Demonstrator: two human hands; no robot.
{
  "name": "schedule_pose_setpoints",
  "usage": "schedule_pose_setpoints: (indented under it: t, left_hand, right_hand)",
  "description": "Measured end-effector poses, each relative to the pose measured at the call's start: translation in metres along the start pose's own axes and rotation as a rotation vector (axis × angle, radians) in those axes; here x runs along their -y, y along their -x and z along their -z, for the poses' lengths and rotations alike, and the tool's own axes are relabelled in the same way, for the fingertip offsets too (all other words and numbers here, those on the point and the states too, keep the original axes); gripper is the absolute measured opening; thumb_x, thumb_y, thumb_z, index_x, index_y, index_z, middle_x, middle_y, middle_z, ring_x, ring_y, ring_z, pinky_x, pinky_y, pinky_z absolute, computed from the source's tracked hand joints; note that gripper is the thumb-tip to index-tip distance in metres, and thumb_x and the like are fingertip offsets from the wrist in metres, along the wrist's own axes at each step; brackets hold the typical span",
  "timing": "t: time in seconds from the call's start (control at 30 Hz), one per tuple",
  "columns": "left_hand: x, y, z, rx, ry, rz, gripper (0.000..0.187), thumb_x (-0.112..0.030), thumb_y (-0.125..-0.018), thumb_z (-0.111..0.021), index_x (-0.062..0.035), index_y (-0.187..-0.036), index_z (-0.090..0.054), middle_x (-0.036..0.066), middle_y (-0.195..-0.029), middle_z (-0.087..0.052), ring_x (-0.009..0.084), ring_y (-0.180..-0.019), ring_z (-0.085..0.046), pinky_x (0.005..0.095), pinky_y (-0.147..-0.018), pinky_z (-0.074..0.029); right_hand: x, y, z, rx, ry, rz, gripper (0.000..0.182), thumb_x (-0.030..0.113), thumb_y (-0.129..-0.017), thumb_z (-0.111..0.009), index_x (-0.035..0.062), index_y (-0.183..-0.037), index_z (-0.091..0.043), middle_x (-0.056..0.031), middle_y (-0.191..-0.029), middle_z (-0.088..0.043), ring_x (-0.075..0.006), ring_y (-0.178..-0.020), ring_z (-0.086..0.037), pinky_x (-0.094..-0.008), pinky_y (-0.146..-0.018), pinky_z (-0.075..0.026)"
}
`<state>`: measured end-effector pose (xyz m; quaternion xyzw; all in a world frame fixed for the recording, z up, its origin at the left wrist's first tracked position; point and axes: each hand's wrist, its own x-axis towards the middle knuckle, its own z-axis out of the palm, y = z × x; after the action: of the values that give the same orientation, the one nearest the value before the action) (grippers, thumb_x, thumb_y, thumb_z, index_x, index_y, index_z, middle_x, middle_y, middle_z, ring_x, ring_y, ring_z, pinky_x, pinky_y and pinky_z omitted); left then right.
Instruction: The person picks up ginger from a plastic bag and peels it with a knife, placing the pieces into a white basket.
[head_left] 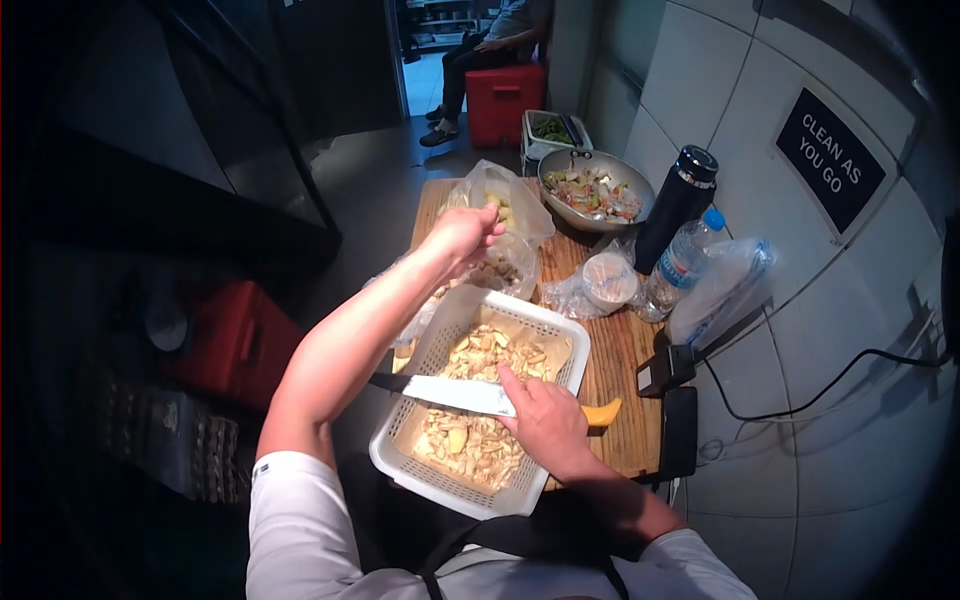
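My right hand [550,420] is closed round the yellow handle of a knife [460,394], whose wide blade lies level across a white perforated basket [395,455]. Pale sliced pieces [470,445] lie in the basket on a light-coloured lining. Beyond the basket, my left hand [466,236] hovers with its fingers curled together over clear plastic bags. One bag [525,200] holds yellowish pieces, and the nearer one [505,268] holds brownish pieces. Whether anything is between my left fingertips is too small to tell.
The wooden table [615,365] also carries a pan of food scraps [590,190], a black flask [680,205], a water bottle [680,262] and a wrapped cup [608,280]. A person [490,60] sits on a red box [500,105] at the back.
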<state>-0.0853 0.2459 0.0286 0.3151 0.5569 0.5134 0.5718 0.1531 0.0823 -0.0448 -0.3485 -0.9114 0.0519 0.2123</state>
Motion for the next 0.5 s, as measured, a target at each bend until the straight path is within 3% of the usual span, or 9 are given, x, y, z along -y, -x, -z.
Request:
schedule_pose_setpoints:
  t: [0.1, 0.13, 0.27, 0.33, 0.43, 0.5]
  left_hand:
    - [0.023, -0.077, -0.004, -0.076, 0.225, 0.066, 0.028, -0.031, -0.106, -0.052, -0.0053, -0.101, -0.06, 0.003, -0.078, -0.063, 0.0087, -0.058, -0.048, 0.0232, -0.053, -0.044]
    - [0.023, -0.088, -0.008, -0.134, 0.222, 0.068, 0.03, -0.029, -0.107, -0.048, -0.001, -0.109, -0.057, 0.005, -0.083, -0.063, 0.0095, -0.058, -0.051, 0.0228, -0.05, -0.046]
    - [0.017, -0.113, -0.011, -0.259, 0.135, -0.003, 0.03, -0.028, -0.107, -0.049, 0.0, -0.115, -0.058, 0.008, -0.09, -0.065, 0.0115, -0.066, -0.057, 0.0225, -0.053, -0.049]
    - [0.008, -0.106, -0.009, -0.25, 0.153, 0.001, 0.028, -0.026, -0.106, -0.05, -0.0013, -0.116, -0.059, 0.008, -0.093, -0.067, 0.012, -0.07, -0.06, 0.0234, -0.056, -0.051]
    - [-0.011, -0.073, 0.005, -0.037, 0.054, -0.041, 0.023, -0.024, -0.105, -0.053, -0.0024, -0.105, -0.06, 0.007, -0.093, -0.067, 0.011, -0.077, -0.06, 0.026, -0.068, -0.051]
    - [-0.028, -0.043, 0.01, -0.037, -0.052, -0.09, 0.019, -0.026, -0.103, -0.057, -0.0076, -0.104, -0.062, 0.002, -0.094, -0.068, 0.0086, -0.075, -0.058, 0.0254, -0.069, -0.048]
  right_hand:
    - [0.0, -0.001, 0.002, 0.027, 0.016, 0.003, 0.074, 0.031, -0.073, -0.083, 0.0135, -0.139, -0.055, -0.0057, -0.084, -0.052, -0.0227, -0.078, -0.06, -0.0365, -0.07, -0.05]
    - [0.0, 0.0, 0.003, 0.026, 0.012, 0.007, 0.074, 0.031, -0.073, -0.083, 0.0137, -0.14, -0.055, -0.0054, -0.084, -0.052, -0.0226, -0.078, -0.06, -0.036, -0.07, -0.049]
    - [-0.001, 0.001, 0.002, 0.003, 0.019, 0.022, 0.075, 0.031, -0.074, -0.082, 0.0138, -0.142, -0.053, -0.005, -0.084, -0.05, -0.0218, -0.077, -0.058, -0.0352, -0.069, -0.048]
    - [-0.002, 0.002, 0.002, -0.009, 0.02, 0.038, 0.076, 0.031, -0.076, -0.081, 0.0136, -0.144, -0.051, -0.0045, -0.084, -0.048, -0.0205, -0.077, -0.056, -0.0341, -0.068, -0.046]
    - [0.001, 0.0, 0.007, 0.003, 0.022, 0.024, 0.076, 0.031, -0.073, -0.083, 0.0141, -0.141, -0.054, -0.0049, -0.085, -0.052, -0.022, -0.078, -0.059, -0.0357, -0.069, -0.048]
    - [0.002, 0.001, 0.007, 0.009, 0.007, 0.018, 0.075, 0.031, -0.072, -0.083, 0.0135, -0.139, -0.055, -0.005, -0.085, -0.053, -0.0222, -0.078, -0.06, -0.0359, -0.069, -0.049]
